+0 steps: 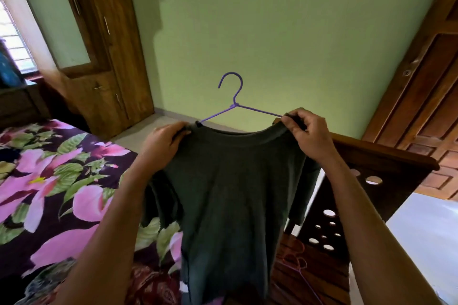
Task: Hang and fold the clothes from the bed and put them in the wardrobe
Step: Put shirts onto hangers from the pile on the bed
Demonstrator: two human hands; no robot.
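So the dark green shirt [223,193] is up in the air right in front of you, hanging full length with its neck hole at the top and its hem dropping out of the bottom of the view. The purple hanger [234,104] is at its collar, hook pointing up. One arm of it dips into the neck opening on the left, and the other runs out to your right fingers, where I honestly can't tell if it's inside the fabric or not. Your left hand [161,141] has its fingers curled over the left shoulder of the shirt and is gripping the cloth. Your right hand [307,134] is pinching the right shoulder at the collar edge, right where that hanger arm ends. Below and to the left is the bed [62,168] with a dark sheet full of pink flowers and green leaves. On the right there's a dark wooden bed board [371,181] with round holes in it, and a second hanger [300,265], a thin one, lies low down by it on a reddish-brown patterned cloth [309,280]. Behind everything is a plain green wall [272,32], with the wooden wardrobe [111,44] up in the left corner, doors closed. A bright window [12,39] sits at the far left and a carved wooden door [421,82] is on the right.
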